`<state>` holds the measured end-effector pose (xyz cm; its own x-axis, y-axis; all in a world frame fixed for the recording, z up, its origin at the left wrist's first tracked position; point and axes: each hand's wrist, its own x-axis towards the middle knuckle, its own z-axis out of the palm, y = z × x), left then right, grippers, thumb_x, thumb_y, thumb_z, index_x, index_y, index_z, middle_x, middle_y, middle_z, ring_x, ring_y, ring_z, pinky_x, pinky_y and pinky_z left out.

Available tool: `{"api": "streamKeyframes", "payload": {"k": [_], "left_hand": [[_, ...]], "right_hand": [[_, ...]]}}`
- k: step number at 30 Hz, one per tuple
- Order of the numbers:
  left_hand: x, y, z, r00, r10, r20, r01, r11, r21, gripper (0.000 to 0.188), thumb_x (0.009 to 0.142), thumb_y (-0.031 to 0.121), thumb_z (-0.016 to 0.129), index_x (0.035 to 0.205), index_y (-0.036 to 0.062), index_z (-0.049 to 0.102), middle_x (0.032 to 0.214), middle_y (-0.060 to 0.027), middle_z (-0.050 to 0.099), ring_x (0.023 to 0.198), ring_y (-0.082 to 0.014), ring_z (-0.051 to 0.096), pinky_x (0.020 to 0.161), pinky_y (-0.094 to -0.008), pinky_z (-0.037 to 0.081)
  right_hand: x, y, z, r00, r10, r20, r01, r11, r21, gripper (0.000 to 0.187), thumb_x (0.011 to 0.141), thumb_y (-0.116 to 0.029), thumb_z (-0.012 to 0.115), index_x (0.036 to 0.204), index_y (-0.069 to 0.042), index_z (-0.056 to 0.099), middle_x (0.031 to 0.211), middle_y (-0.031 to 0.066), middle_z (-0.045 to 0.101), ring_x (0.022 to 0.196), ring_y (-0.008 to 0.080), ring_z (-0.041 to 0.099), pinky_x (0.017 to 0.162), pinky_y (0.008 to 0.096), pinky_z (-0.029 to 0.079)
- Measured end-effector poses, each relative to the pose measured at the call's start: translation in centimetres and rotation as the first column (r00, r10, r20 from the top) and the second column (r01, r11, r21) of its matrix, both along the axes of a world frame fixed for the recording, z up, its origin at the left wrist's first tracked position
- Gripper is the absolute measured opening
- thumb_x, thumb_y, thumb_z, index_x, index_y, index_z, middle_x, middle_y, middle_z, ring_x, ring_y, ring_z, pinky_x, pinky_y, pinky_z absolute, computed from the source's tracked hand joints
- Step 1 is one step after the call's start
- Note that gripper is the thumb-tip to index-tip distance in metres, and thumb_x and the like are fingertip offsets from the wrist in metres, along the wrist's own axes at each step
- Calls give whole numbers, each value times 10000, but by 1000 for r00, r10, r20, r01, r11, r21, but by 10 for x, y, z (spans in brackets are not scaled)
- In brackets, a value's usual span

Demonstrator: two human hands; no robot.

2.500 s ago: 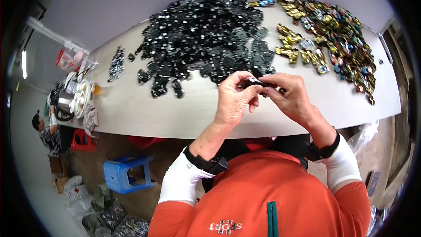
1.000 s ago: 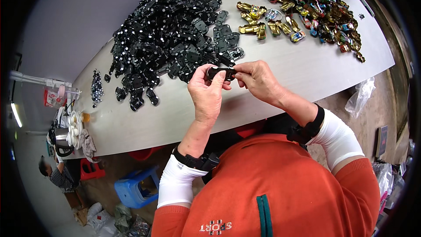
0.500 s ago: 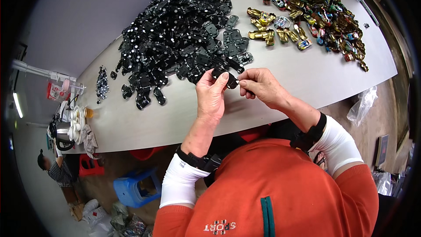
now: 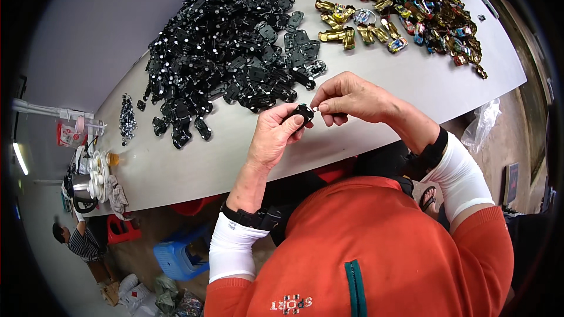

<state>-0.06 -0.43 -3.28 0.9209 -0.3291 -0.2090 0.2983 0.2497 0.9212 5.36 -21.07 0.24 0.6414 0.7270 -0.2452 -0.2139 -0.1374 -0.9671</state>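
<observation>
Pinched between the thumb and fingers of my left hand (image 4: 271, 141) is a black toy car chassis (image 4: 304, 111), held just off the near side of the pile. My right hand (image 4: 355, 100) is closed at the chassis's right end, thumb against fingers, with a tiny pale-tipped piece (image 4: 316, 109) showing at the fingertips; its kind is too small to make out. Beyond my hands lies a big heap of black toy car chassis (image 4: 217, 47), some with white wheel centres. Small black-and-white pieces (image 4: 127, 120) form a narrow pile to its left.
Gold and coloured toy car bodies (image 4: 423, 12) are heaped at the far right of the pale table (image 4: 205, 170). A kettle (image 4: 82, 191) and a tray of cups (image 4: 100, 176) stand at the left end. A blue stool (image 4: 179, 258) is below; another person (image 4: 82, 238) is farther left.
Both hands still work at the chassis, which has turned a little in my left hand. My right fingers have drawn slightly away from its end. The whole view has shifted a little.
</observation>
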Motion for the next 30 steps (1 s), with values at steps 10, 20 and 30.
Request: {"api": "streamKeyframes", "payload": {"k": [10, 20, 30], "left_hand": [[-3, -5, -1, 992, -25, 128, 2, 984, 176, 159, 850, 56, 569, 993, 3, 613, 749, -43, 610, 565, -46, 473, 476, -156, 360], [0, -11, -3, 997, 65, -36, -63, 997, 54, 136, 877, 94, 551, 928, -22, 602, 708, -76, 612, 482, -54, 481, 356, -147, 309], [-14, -22, -4, 995, 92, -33, -88, 991, 102, 150, 872, 76, 554, 971, -23, 605, 704, -68, 606, 476, -52, 492, 358, -157, 334]], "right_hand": [[-5, 7, -5, 989, 14, 149, 1, 995, -95, 64, 816, -28, 518, 803, -4, 576, 611, 13, 557, 562, 60, 502, 513, 211, 417], [-5, 3, -19, 988, -146, -55, 147, 989, 3, 125, 842, -35, 497, 863, 4, 614, 593, -9, 525, 539, 53, 461, 488, 208, 385], [-11, 6, -17, 900, 9, 436, 111, 963, -247, 119, 821, -67, 538, 849, -11, 638, 593, 13, 564, 527, 75, 502, 492, 226, 416]]}}
